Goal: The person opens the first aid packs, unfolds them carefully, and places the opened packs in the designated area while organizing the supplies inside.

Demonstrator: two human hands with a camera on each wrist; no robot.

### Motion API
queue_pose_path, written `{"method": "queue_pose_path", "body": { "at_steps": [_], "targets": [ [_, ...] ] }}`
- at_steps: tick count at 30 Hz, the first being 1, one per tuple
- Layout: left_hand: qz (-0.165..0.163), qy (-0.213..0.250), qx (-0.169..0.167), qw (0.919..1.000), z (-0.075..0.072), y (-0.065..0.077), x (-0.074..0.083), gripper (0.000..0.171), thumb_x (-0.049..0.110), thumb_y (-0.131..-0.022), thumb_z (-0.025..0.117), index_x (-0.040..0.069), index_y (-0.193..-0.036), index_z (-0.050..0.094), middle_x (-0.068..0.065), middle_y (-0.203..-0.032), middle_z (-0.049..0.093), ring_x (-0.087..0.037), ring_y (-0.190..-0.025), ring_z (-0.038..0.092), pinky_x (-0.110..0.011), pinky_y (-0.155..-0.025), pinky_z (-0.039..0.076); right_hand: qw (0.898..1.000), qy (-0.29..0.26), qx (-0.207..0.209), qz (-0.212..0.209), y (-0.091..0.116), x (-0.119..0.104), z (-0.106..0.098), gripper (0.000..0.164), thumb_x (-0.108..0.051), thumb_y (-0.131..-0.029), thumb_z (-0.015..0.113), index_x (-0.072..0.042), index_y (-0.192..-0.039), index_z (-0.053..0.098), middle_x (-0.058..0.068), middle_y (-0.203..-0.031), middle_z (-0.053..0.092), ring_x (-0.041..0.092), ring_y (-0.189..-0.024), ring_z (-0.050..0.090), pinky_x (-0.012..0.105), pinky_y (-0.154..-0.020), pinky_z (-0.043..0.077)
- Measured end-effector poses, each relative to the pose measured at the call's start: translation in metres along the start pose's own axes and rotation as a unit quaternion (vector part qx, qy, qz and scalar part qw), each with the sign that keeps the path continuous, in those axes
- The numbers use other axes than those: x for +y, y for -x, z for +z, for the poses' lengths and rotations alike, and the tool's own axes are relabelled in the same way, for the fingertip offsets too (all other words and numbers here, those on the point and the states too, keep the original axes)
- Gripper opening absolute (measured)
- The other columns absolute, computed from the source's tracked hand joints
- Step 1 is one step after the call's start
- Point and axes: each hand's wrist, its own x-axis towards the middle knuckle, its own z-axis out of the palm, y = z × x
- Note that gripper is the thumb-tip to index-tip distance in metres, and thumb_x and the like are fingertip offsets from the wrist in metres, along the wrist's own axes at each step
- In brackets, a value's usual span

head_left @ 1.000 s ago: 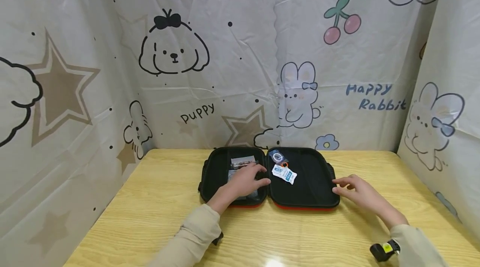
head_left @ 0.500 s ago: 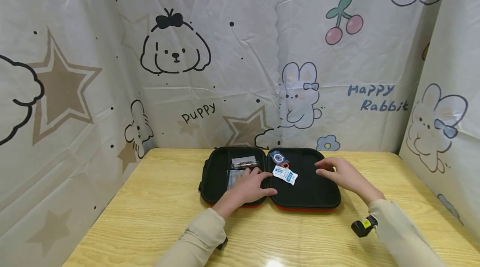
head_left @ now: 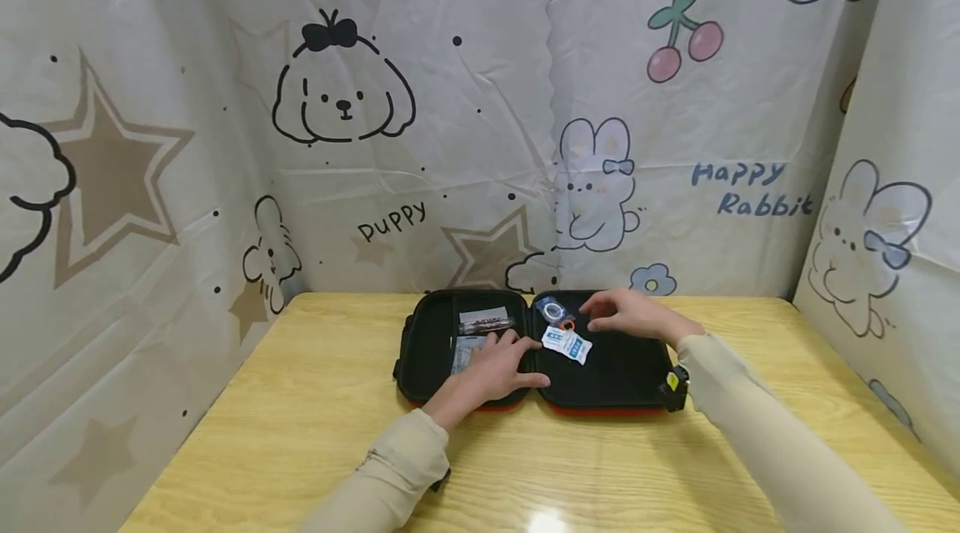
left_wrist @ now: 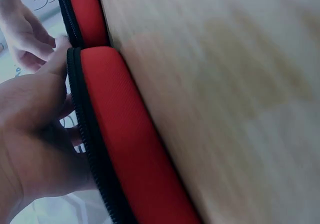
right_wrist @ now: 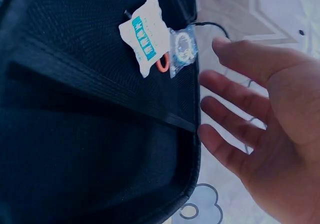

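Observation:
A zip case with a black lining [head_left: 622,383] and red outer shell [left_wrist: 117,99] lies unfolded on the table. Over its left half is my left hand [head_left: 491,371], fingers spread and relaxed near the middle hinge, gripping nothing. Beside those fingers lie a clear-wrapped item [head_left: 486,325] and a pale plastic packet [head_left: 465,350]. In the right half are a white packet with blue print [head_left: 566,344], a white ring in a clear blue wrapper [head_left: 553,312] and an orange loop [right_wrist: 163,63], mostly covered. My right hand [head_left: 633,315] hovers beside these, fingers loosely bent and holding nothing.
The wooden table [head_left: 300,433] extends in front of the case and to both sides. A printed cloth [head_left: 480,100] hangs behind and at the sides. A small black wrist camera [head_left: 673,387] is strapped to the right wrist.
My right hand has moved left from the case's right edge to above its right half, near the small packets. My left hand has shifted slightly toward the hinge and the front.

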Motion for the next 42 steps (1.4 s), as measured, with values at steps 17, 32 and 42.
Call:
{"method": "queue_pose_path", "body": {
  "at_steps": [17,32,42],
  "targets": [
    [-0.004,-0.017,-0.037,0.9991,-0.005,-0.003,0.006,0.080,0.065,-0.076,0.074,0.024,-0.141,0.053,-0.006,-0.133,0.051,-0.028,-0.115,0.046,-0.054,-0.098,0.044,0.997,-0.060,-0.045,-0.011,-0.018,0.017,0.026,0.041,-0.010,-0.087,0.073,-0.007,-0.128,0.066,0.012,-0.100,0.069,0.015,-0.079,0.061,0.033,-0.071,0.052],
    [-0.005,-0.004,-0.031,0.9995,-0.005,-0.006,0.005,0.079,0.065,-0.074,0.076,0.025,-0.139,0.053,-0.007,-0.128,0.050,-0.030,-0.116,0.046,-0.055,-0.095,0.044,0.997,-0.050,-0.049,0.015,-0.021,0.017,0.032,0.009,-0.006,-0.085,0.073,-0.008,-0.088,0.065,0.000,-0.077,0.063,0.013,-0.065,0.060,0.027,-0.059,0.048],
    [-0.015,-0.008,-0.032,0.9993,-0.004,-0.006,0.004,0.079,0.065,-0.074,0.076,0.025,-0.138,0.053,-0.008,-0.130,0.050,-0.031,-0.118,0.045,-0.055,-0.098,0.043,0.996,-0.085,-0.020,-0.001,-0.009,0.019,0.021,0.007,-0.008,-0.090,0.068,-0.008,-0.097,0.066,0.006,-0.075,0.068,0.018,-0.067,0.067,0.030,-0.059,0.052]
  ]
}}
